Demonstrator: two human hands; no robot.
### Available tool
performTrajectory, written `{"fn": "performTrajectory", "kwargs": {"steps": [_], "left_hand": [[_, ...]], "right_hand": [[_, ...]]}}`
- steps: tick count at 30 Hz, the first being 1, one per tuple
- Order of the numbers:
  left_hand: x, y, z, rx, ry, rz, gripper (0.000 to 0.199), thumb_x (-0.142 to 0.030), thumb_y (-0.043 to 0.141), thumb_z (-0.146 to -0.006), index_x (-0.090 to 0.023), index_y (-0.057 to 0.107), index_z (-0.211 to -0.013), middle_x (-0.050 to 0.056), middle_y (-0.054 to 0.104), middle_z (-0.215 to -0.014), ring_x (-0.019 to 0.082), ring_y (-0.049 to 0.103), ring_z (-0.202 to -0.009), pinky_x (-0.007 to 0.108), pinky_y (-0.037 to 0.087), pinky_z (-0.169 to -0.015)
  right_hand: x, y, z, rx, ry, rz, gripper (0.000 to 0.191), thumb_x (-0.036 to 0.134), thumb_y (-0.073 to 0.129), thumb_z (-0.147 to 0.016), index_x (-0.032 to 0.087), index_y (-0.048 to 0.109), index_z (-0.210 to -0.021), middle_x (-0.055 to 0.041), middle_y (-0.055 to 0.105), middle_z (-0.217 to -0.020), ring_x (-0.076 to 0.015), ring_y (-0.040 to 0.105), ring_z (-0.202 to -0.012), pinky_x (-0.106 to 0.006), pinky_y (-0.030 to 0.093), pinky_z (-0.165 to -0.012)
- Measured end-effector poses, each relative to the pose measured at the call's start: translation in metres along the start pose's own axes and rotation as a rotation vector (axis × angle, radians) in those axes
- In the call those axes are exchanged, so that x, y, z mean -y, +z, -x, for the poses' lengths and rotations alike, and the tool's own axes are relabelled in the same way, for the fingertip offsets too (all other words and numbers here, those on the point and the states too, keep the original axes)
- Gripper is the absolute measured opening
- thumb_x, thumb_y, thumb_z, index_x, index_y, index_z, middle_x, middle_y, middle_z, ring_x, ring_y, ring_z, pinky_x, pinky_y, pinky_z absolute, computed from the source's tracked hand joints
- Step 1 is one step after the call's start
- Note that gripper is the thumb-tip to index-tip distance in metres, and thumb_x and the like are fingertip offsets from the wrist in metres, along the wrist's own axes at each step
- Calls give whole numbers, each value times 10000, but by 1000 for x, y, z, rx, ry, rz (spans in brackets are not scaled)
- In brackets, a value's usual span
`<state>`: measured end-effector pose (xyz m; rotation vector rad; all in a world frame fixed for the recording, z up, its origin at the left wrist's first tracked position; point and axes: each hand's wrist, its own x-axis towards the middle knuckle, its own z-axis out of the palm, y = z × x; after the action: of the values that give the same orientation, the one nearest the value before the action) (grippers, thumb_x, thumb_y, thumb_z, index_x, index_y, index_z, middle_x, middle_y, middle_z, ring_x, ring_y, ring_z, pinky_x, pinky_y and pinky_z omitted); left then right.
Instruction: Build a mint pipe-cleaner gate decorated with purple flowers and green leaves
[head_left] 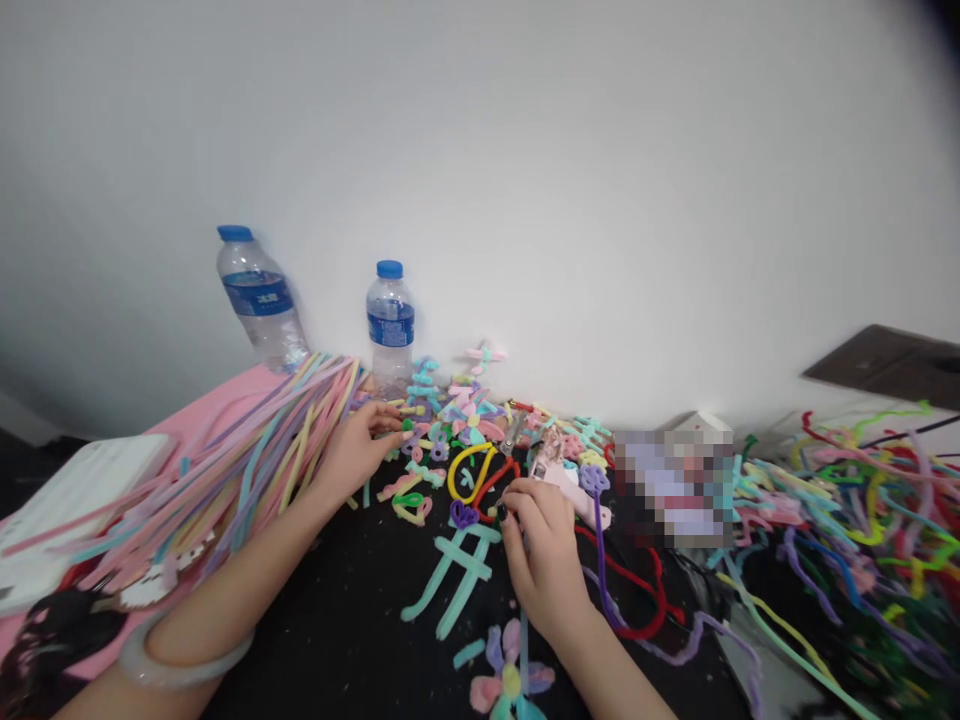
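Note:
My left hand reaches to the near side of a pile of small pipe-cleaner shapes, its thumb and forefinger apart, with nothing clearly between them. My right hand is closed, fingers curled down, on a pale lavender pipe cleaner whose end shows below it; the grip itself is partly hidden. Left of that hand lies a mint-green ladder-like pipe-cleaner figure, with a yellow loop above. A pink tool lies just beyond my right fingers. Nearer me is a multicoloured pipe-cleaner flower.
Long pastel pipe cleaners spread across the left, over a white box. Two water bottles stand by the wall. A blurred-out patch and tangled bright pipe cleaners occupy the right.

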<state>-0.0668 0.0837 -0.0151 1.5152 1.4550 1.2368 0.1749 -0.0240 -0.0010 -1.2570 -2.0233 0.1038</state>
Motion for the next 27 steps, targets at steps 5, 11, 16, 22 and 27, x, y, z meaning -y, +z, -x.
{"fn": "performTrajectory", "kwargs": {"steps": [5, 11, 16, 22, 27], "left_hand": [[-3, -3, 2, -79, -32, 172, 385, -360, 686, -676, -154, 637, -997, 85, 690, -976, 255, 630, -903, 355, 499, -749], [-2, -2, 2, -201, -73, 344, 303, -345, 617, -749, -162, 598, -990, 75, 672, -933, 198, 638, -765, 271, 495, -568], [-10, -2, 2, -315, -96, 638, 133, -197, 619, -724, -191, 596, -855, 60, 668, -925, 198, 637, -784, 280, 520, -588], [-14, 2, 5, -334, -184, 754, 138, -104, 641, -686, -192, 613, -788, 16, 635, -842, 172, 628, -846, 257, 532, -713], [-10, 1, 3, -322, -244, 796, 152, -76, 608, -714, -207, 597, -789, -13, 617, -751, 132, 634, -763, 246, 535, -736]], "right_hand": [[0, 1, 0, -2, 4, -5, 140, 105, 404, -887, 180, 510, -940, -70, 547, -982, -218, 478, -925, -384, 339, -786], [-1, 1, 1, -14, 4, -24, 143, 104, 402, -890, 186, 507, -943, -71, 549, -975, -221, 480, -929, -390, 340, -788], [0, 0, 1, -13, 2, -18, 143, 98, 408, -887, 179, 509, -948, -69, 551, -978, -217, 483, -929, -380, 338, -782], [2, 3, 0, 4, 1, -1, 136, 99, 423, -883, 170, 527, -931, -71, 561, -976, -214, 484, -922, -368, 335, -766], [13, 4, -12, 64, -25, 60, 132, 142, 463, -891, 174, 571, -959, -71, 573, -989, -218, 485, -941, -368, 337, -771]]}}
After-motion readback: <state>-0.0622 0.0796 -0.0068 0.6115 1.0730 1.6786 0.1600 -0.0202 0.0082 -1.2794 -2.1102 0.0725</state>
